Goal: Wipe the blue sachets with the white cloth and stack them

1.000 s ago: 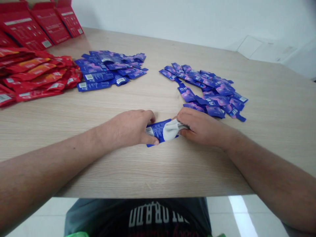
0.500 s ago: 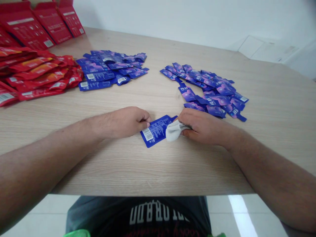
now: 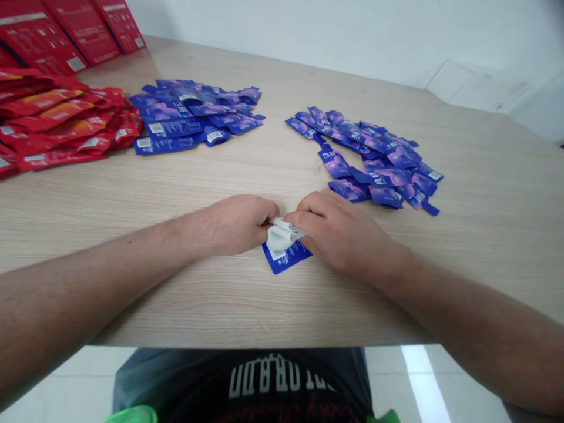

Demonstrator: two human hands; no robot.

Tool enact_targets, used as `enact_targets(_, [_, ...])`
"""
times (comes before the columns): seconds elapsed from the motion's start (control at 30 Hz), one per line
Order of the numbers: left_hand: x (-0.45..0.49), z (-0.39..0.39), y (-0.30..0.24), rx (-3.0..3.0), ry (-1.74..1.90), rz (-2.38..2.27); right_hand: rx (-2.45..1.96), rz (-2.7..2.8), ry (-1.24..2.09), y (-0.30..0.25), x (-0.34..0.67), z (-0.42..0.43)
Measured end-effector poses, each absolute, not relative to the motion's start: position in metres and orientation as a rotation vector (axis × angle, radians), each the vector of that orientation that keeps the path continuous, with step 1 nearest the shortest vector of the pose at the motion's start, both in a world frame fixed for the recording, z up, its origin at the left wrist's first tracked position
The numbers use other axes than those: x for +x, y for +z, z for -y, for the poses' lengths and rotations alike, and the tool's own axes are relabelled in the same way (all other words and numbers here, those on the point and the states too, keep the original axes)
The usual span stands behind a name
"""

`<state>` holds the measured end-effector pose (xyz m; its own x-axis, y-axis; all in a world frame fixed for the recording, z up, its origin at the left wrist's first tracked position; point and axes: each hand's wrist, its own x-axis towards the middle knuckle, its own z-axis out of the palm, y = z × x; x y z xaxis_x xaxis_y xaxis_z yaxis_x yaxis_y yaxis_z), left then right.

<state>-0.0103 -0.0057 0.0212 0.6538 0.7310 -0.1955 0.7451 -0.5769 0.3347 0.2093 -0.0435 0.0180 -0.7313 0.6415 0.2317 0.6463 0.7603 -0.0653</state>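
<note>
In the head view, your left hand (image 3: 238, 226) and right hand (image 3: 339, 235) meet at the centre of the frame, over the near part of the pale wood-grain table (image 3: 264, 305). A flat blue foil pouch (image 3: 286, 259) lies there on the tabletop, printed back and barcode up; only its near corner shows below your fingers. Your left hand is curled shut, fingertips pinching the pouch's far edge to hold it down. Your right hand is closed around a small crumpled white cloth (image 3: 279, 235) and presses it onto the pouch, right beside the left fingertips.

As for progress, this looks like one pouch among many. A loose heap of purple-blue pouches (image 3: 374, 158) lies at the right of centre, just beyond your right hand, mostly front side up. A second spread of blue pouches (image 3: 194, 114) sits at upper left, well apart, many showing barcodes. I judge these to be the waiting heap and the finished heap, but I cannot tell which is which. Red foil pouches (image 3: 57, 123) fill the far left, with red cardboard boxes (image 3: 66, 35) behind them, none of them touched.
</note>
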Motion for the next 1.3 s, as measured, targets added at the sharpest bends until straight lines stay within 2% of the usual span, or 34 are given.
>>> enact_targets(0.23, [-0.014,0.004,0.019,2.46,-0.007,-1.084,-0.942,2.779,0.215,0.022,0.235,0.032])
enact_targets(0.53, [-0.015,0.005,0.02,2.43,-0.027,-1.049,-1.025,2.775,0.17,0.022,0.23,0.036])
enact_targets(0.73, [-0.014,0.004,0.016,2.425,0.004,-1.055,-0.85,2.829,0.144,0.025,0.211,0.053])
enact_targets(0.93, [-0.014,0.003,0.017,2.446,-0.012,-1.059,-0.987,2.785,0.135,0.024,0.22,0.045])
enact_targets(1.03, [-0.014,0.003,0.017,2.444,-0.016,-1.071,-0.862,2.8,0.054,0.023,0.207,0.052])
enact_targets(1.13, [-0.014,0.003,0.018,2.453,-0.015,-1.049,-0.701,2.927,0.152,0.026,0.206,0.057])
enact_targets(1.3, [-0.013,0.003,0.018,2.445,-0.021,-1.08,-0.942,2.815,0.134,0.025,0.218,0.05])
